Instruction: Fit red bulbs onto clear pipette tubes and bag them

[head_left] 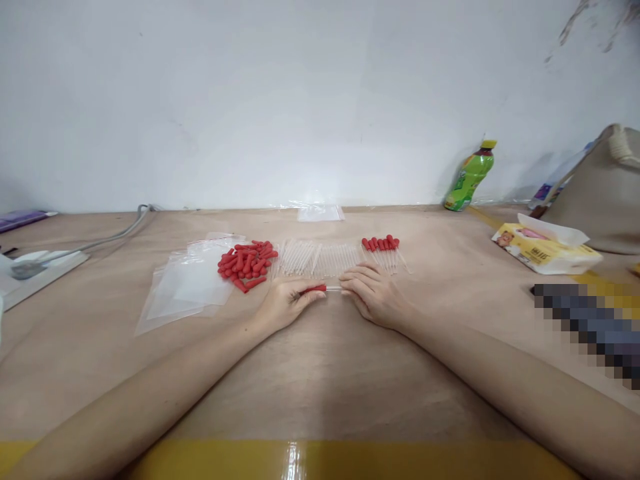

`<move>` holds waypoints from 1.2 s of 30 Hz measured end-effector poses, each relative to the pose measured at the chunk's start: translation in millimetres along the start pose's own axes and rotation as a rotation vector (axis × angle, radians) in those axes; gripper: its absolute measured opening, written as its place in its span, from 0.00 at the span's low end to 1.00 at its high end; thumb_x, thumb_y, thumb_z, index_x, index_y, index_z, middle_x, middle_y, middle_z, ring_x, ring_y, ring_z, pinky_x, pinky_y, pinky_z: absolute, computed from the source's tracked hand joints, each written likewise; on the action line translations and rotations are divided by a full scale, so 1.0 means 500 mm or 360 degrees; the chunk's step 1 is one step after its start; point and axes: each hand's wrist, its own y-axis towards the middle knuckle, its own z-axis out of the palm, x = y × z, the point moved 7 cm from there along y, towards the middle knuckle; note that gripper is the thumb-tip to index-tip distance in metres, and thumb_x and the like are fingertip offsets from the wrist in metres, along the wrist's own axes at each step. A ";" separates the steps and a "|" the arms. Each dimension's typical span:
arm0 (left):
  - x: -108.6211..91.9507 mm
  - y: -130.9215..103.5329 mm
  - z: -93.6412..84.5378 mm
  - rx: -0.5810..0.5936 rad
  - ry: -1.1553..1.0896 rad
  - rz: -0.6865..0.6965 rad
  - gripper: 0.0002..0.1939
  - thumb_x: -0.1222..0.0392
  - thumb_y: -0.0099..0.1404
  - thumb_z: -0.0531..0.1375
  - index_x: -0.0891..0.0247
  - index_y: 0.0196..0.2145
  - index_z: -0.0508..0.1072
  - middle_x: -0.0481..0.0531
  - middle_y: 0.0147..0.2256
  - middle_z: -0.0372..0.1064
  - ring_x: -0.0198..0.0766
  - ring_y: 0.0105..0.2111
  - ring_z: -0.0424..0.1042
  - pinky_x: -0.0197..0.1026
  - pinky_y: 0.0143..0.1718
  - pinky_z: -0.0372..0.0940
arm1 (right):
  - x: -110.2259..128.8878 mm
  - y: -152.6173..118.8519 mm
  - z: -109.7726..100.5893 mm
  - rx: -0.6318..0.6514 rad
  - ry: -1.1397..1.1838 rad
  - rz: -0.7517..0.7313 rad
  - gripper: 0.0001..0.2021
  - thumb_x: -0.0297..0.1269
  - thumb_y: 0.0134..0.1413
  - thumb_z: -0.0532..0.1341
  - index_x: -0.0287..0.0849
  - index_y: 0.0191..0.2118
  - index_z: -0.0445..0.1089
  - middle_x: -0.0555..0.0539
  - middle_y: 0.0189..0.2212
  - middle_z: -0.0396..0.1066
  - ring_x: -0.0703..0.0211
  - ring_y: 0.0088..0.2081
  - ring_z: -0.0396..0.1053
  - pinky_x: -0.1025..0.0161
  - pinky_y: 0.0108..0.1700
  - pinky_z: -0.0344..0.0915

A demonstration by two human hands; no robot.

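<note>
My left hand (290, 300) is closed round a red rubber bulb (316, 289), whose end points right. A thin clear glass tube (333, 289) runs from the bulb into my right hand (373, 293), which pinches it. Behind my left hand lies a pile of loose red bulbs (246, 261). Clear tubes (315, 259) lie side by side just beyond both hands. To their right, several tubes with red bulbs on their ends (381, 245) lie in a row.
Clear plastic bags (185, 287) lie left of the bulbs, and another bag (321, 213) is by the wall. At the right stand a green bottle (470, 177), a yellow tissue pack (545, 250) and a beige bag (595, 200). A grey cable (120, 233) is at the left.
</note>
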 end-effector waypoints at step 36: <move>-0.008 -0.003 0.008 0.0034 0.0118 0.0071 0.16 0.58 0.60 0.58 0.62 0.46 0.68 0.55 0.41 0.71 0.39 0.40 0.71 0.41 0.41 0.66 | 0.001 0.023 0.015 0.0409 -0.0137 0.0260 0.09 0.32 0.55 0.54 0.39 0.29 0.70 0.43 0.30 0.69 0.57 0.34 0.62 0.60 0.37 0.57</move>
